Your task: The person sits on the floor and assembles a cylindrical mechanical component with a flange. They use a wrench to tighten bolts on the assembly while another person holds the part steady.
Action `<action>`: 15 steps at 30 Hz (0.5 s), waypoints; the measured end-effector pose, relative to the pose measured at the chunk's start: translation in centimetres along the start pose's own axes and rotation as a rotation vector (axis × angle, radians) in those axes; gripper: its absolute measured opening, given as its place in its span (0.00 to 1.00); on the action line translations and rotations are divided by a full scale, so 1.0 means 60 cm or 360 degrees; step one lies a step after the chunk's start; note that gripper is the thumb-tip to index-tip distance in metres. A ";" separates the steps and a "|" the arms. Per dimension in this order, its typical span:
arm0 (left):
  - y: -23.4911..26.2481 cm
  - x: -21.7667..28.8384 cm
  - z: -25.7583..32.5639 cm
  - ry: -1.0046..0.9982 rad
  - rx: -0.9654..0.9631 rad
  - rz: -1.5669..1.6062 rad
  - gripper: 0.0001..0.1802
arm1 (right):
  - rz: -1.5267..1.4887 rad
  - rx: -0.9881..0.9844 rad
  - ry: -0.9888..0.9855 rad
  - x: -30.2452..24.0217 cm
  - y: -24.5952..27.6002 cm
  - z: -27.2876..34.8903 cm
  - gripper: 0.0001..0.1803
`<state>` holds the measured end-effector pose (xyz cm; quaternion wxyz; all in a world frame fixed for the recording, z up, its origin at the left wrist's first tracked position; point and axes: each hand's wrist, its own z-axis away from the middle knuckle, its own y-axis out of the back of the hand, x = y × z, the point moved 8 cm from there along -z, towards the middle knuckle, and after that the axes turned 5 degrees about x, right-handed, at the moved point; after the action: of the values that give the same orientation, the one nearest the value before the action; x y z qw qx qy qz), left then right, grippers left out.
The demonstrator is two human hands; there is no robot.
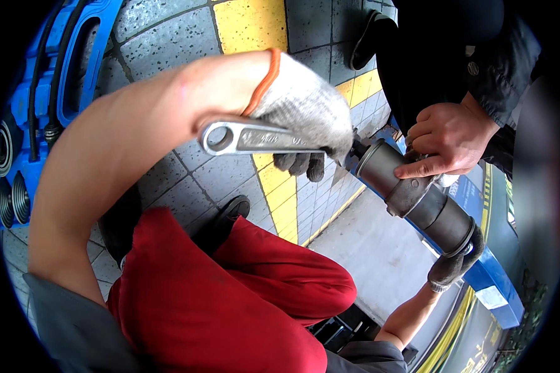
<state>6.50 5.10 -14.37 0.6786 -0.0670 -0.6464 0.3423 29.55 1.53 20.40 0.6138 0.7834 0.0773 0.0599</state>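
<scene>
My left hand (311,102), in a grey-white knit glove with dark fingertips and an orange cuff, is closed around a silver wrench (258,138). The wrench's holed handle end points back toward my forearm; its jaws are hidden by the glove, close to the dark shaft (358,148) at the near end of a grey metal cylinder (426,202). At the cylinder's far end, my gloved right hand (457,264) grips it from below, partly hidden behind it. A co-worker's bare hand (448,140) rests on the cylinder's upper side, index finger stretched along it.
Beneath the cylinder runs a blue metal beam (494,289). A blue case (74,81) with fitted tools and round parts lies at far left. The co-worker, in dark clothes, crouches at upper right. Grey floor tiles (168,46) carry a yellow stripe (252,25); my red-trousered knees (292,276) are below.
</scene>
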 end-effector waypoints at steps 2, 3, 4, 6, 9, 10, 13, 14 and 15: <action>0.011 0.007 0.002 -0.0015 0.0027 0.0073 0.18 | 0.0055 -0.0026 0.0015 -0.006 -0.004 0.001 0.30; 0.019 0.017 0.004 0.0007 0.0064 -0.0164 0.18 | 0.0074 -0.0028 0.0044 -0.008 -0.005 0.000 0.30; 0.024 0.031 0.010 0.0011 0.0096 -0.0272 0.17 | 0.0093 -0.0030 0.0075 -0.010 -0.007 -0.001 0.30; 0.034 0.056 0.020 0.0042 0.0186 -0.0418 0.16 | 0.0120 -0.0014 0.0086 -0.011 -0.006 0.002 0.30; 0.042 0.083 0.025 0.0141 0.0286 -0.0520 0.15 | 0.0159 0.0007 0.0073 -0.004 -0.007 0.000 0.30; 0.054 0.084 0.019 0.0125 0.0295 -0.0462 0.15 | 0.0201 0.0002 0.0096 -0.007 -0.008 0.001 0.30; 0.058 0.045 0.020 -0.0235 0.0296 0.0290 0.15 | 0.0134 0.0056 0.0144 0.004 -0.001 0.006 0.30; 0.050 0.046 -0.002 -0.0152 0.0181 0.0290 0.16 | 0.0138 0.0097 0.0117 0.003 0.007 0.009 0.31; 0.042 0.040 -0.021 -0.0061 0.0068 0.0289 0.17 | 0.0140 0.0053 0.0218 -0.008 0.005 0.011 0.32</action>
<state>6.51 8.78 -13.90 0.6336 -0.1042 -0.6430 0.4174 29.20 0.75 20.51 0.5907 0.7902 0.0856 0.1390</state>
